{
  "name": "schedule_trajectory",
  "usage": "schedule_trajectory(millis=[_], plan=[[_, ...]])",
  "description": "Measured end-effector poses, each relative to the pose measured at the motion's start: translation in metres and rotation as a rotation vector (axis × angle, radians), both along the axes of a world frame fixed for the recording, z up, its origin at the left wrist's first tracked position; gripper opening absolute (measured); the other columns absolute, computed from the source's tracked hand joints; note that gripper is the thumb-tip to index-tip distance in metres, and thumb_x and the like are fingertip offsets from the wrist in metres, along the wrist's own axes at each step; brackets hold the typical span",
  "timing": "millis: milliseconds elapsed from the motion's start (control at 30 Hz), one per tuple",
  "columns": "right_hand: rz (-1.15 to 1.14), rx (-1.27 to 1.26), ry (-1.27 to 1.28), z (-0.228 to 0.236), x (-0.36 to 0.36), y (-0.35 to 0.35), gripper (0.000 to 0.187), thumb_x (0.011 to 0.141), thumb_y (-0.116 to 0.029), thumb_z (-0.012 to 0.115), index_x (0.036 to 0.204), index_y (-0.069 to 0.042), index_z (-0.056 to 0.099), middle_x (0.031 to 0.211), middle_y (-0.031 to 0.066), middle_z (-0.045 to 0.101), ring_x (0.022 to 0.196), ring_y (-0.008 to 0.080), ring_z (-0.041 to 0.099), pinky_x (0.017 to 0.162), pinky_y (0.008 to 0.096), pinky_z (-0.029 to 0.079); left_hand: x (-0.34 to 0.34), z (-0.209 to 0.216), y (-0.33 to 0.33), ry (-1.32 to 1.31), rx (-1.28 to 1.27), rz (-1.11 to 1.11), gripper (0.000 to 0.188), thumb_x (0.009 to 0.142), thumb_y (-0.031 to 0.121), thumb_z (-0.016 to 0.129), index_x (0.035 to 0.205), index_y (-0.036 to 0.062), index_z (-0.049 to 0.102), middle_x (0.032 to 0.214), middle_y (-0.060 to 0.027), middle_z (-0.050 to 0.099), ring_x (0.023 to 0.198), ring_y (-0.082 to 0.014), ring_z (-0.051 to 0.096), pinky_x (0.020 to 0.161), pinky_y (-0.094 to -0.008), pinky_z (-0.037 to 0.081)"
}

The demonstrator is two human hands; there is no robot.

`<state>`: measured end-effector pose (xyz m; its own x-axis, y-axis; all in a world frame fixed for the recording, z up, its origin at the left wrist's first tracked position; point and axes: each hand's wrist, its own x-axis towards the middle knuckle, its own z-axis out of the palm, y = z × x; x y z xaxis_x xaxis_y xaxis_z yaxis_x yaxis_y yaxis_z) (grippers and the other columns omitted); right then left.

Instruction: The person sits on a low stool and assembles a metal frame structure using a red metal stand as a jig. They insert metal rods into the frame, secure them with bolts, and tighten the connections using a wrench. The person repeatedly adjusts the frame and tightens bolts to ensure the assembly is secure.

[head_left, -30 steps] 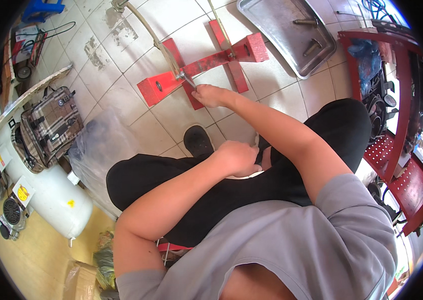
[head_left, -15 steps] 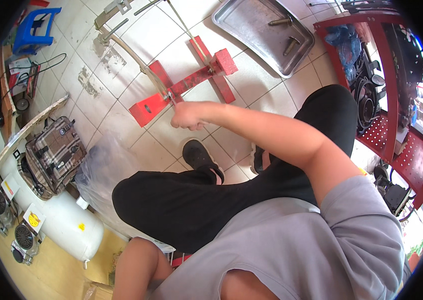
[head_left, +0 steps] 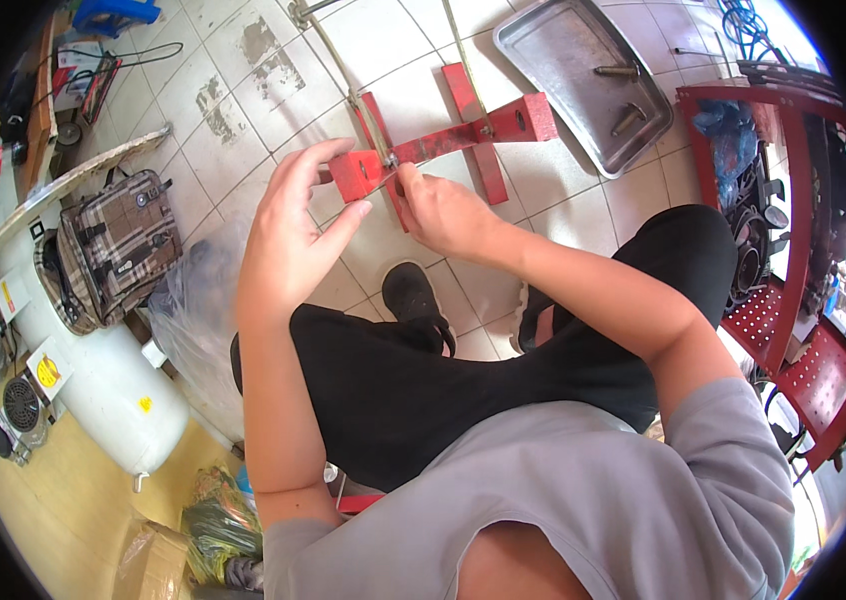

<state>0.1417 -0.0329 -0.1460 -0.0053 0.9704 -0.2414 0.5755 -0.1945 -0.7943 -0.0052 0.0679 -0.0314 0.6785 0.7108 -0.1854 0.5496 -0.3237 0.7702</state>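
A red metal stand (head_left: 435, 145) with several arms lies on the tiled floor, thin metal rods rising from it. My left hand (head_left: 288, 235) is around the near left end of its red bar, thumb and fingers spread apart. Whether the fingertips touch the metal I cannot tell. Closed beside a bolt (head_left: 391, 160) on the same bar, my right hand (head_left: 448, 215) has its fingers pinched together; what sits in them is mostly hidden.
A metal tray (head_left: 583, 85) holding two bolt-like metal pieces (head_left: 629, 119) lies at the far right. To the right stands a red rack (head_left: 793, 230). A plaid bag (head_left: 118, 245) lies against a white tank (head_left: 108, 385) on the left, beside clear plastic sheeting (head_left: 198, 290).
My left hand has come up from below to the bar's left end. My right hand stays at the bolt. The view has shifted, so the stand appears farther right and higher.
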Motion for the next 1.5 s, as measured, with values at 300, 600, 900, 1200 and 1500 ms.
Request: schedule_trajectory(millis=[300,600,900,1200,1500], plan=[[0.219,0.153,-0.065,0.007,0.026,0.022,0.027,0.075,-0.007,0.057,0.093,0.002,0.039,0.067,0.0213,0.059,0.066,0.0394,0.059,0.059,0.047,0.047,0.007,0.006,0.001,0.103,0.006,0.044,0.046,0.07,0.012,0.073,0.113,0.0078,0.057,0.105,-0.0123,0.064,0.099,-0.024,0.06,0.088,-0.0368,0.046],[0.28,0.205,-0.028,-0.004,0.043,0.032,0.024,0.084,-0.015,0.056,0.095,-0.001,0.041,0.069,0.0208,0.059,0.067,0.0391,0.059,0.058,0.0476,0.045,0.005,0.003,0.005,0.099,-0.06,0.056,0.047,0.069,0.012,0.074,0.113,0.0076,0.058,0.104,-0.0112,0.064,0.098,-0.0223,0.061,0.086,-0.0365,0.046],[-0.036,0.061,0.083,-0.018,0.034,0.084,0.03,0.09,-0.028,0.051,0.094,0.001,0.048,0.077,0.0217,0.061,0.076,0.0379,0.06,0.068,0.0441,0.046,0.005,0.005,0.008,0.08,-0.074,0.029,0.045,0.068,0.01,0.073,0.111,0.0079,0.059,0.102,-0.0095,0.065,0.095,-0.0204,0.061,0.083,-0.035,0.046],[-0.425,-0.252,0.194,-0.13,0.038,0.126,0.042,0.085,-0.037,0.052,0.087,0.004,0.063,0.086,0.0242,0.063,0.087,0.0352,0.062,0.077,0.0407,0.048,0.01,0.002,0.009,0.057,-0.107,0.037,0.047,0.07,0.008,0.073,0.114,0.0046,0.057,0.105,-0.0091,0.064,0.097,-0.0173,0.06,0.083,-0.0328,0.044],[-0.277,-0.635,-0.005,-0.144,0.03,0.131,0.019,0.073,-0.01,0.058,0.086,-0.002,0.069,0.097,0.0176,0.066,0.093,0.0285,0.064,0.079,0.0362,0.05,0.006,-0.001,0.007,0.071,-0.154,0.046,0.049,0.07,0.004,0.071,0.117,0.0014,0.054,0.107,-0.0083,0.062,0.093,-0.0154,0.06,0.081,-0.0286,0.043]])
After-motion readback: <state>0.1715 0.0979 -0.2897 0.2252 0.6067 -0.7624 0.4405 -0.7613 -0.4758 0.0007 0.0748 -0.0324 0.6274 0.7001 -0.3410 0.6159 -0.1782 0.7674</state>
